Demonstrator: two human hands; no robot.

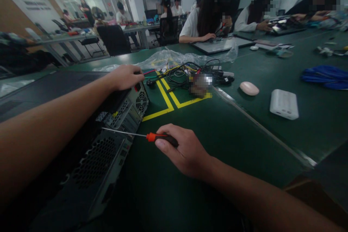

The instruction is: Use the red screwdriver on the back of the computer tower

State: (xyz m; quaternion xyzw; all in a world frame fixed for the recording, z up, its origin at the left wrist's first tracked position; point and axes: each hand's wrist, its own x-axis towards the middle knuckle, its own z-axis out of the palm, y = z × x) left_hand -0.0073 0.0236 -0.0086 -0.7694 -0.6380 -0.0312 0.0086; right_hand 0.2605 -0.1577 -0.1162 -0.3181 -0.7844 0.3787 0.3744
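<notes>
A black desktop computer case (92,156) lies on its side at the left, its rear panel with a fan grille and honeycomb vents facing right. My left hand (126,77) rests on the case's upper far edge, its fingers curled over the corner beside the power supply. Closed around an orange-and-black handle, my right hand (185,148) holds a screwdriver (163,138). The thin metal shaft points left, and its tip is over the rear of the case near the slot covers. Whether the tip touches a screw I cannot tell.
Tangled cables (187,74) and clear plastic wrap (163,58) lie beyond the case, near yellow tape lines (163,96). To the right are a pink mouse-shaped object (249,88), a white box-like device (284,104) and a blue bundle (326,77). Other people sit across the green table.
</notes>
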